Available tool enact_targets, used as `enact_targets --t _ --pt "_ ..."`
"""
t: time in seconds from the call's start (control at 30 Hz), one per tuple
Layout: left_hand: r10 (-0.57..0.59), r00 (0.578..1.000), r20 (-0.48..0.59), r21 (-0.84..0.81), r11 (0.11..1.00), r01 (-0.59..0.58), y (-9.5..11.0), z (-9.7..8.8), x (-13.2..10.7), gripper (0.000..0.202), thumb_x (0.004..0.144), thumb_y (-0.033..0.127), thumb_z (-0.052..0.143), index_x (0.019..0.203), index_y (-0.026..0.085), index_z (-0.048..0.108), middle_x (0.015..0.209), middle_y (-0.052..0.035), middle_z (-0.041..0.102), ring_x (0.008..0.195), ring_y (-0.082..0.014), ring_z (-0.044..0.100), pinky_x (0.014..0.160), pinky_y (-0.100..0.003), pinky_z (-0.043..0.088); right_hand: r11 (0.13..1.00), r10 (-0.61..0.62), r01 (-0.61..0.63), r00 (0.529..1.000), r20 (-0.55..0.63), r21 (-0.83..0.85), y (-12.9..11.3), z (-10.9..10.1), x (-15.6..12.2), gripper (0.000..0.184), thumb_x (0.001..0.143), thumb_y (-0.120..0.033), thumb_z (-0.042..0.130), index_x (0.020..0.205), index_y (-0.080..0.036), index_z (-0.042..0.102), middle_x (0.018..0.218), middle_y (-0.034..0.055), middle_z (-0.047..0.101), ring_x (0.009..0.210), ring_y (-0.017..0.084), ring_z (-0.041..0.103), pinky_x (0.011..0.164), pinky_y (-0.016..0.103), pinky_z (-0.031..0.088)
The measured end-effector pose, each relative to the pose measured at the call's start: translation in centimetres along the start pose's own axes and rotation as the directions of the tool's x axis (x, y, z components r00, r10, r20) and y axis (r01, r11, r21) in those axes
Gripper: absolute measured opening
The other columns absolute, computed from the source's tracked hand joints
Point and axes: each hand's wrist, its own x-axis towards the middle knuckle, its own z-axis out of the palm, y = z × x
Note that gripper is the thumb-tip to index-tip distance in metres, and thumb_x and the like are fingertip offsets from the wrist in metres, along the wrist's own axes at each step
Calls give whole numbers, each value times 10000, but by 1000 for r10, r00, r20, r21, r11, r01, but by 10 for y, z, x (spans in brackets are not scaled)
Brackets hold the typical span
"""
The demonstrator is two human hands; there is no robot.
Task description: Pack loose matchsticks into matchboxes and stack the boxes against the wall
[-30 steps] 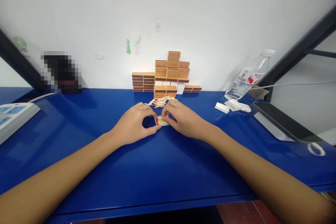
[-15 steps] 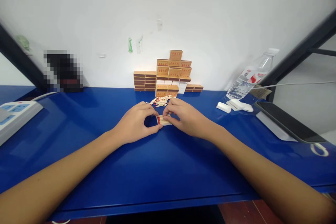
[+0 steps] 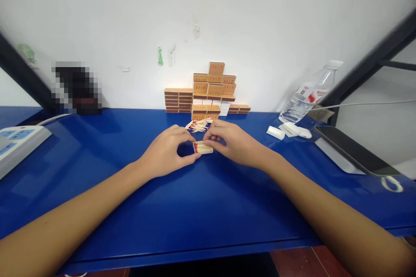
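Note:
A small open matchbox tray (image 3: 203, 148) filled with red-tipped matches lies on the blue table (image 3: 195, 207). My left hand (image 3: 167, 151) curls round its left end, thumb and forefinger pinching it. My right hand (image 3: 232, 143) rests at the tray's right side, its fingertips pressed together over the matches at the far edge. Just behind the hands lies a loose heap of matches (image 3: 198, 125).
Stacked matchboxes (image 3: 208, 91) stand against the white wall. A water bottle (image 3: 305, 95), white box trays (image 3: 287, 130) and a phone on a stand (image 3: 354, 151) are at the right. A power strip (image 3: 16, 140) sits at the left edge.
My right hand has drawn back a little from over the tray, so more of the matches in it show. My left hand has stayed in place.

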Motion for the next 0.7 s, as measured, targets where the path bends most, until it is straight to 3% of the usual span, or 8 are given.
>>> enact_targets --t 0.13,0.23,0.53,0.6,0.7 --pt "-4 1000 21 -11 1000 4 2 -3 1 215 885 384 773 1020 221 740 1014 -42 749 978 -244 651 902 -412 534 997 16 -27 987 -160 -68 14 -7 1 110 991 -213 602 936 -182 692 888 41 616 787 167 574 731 300 439" --pt "-10 1000 4 2 1000 10 1 -6 1 218 890 403 765 1010 222 740 1017 -43 748 982 -246 650 893 -413 533 982 82 -122 964 -253 -146 29 -12 0 129 978 -230 601 901 -177 690 832 34 614 737 166 562 700 300 411" --pt "-64 997 39 -10 998 65 -1 -2 0 228 886 430 755 1004 235 739 1028 -36 751 1010 -252 649 909 -422 537 901 257 -349 908 -331 -258 62 -31 -4 155 928 -256 609 851 -176 717 811 50 679 736 186 589 689 294 393" --pt "-66 997 25 -24 997 67 0 -3 0 212 892 421 747 1001 239 739 1030 -34 750 1007 -248 650 908 -420 537 848 352 -462 857 -378 -259 74 -40 -6 164 920 -276 621 849 -177 730 792 51 701 729 192 606 671 293 384" --pt "-101 995 3 -24 995 101 1 -4 1 223 896 442 740 986 238 738 1036 -37 751 994 -249 653 891 -426 542 739 480 -632 737 -475 -233 94 -55 -13 182 919 -302 631 859 -179 750 783 56 725 713 200 626 639 293 367"
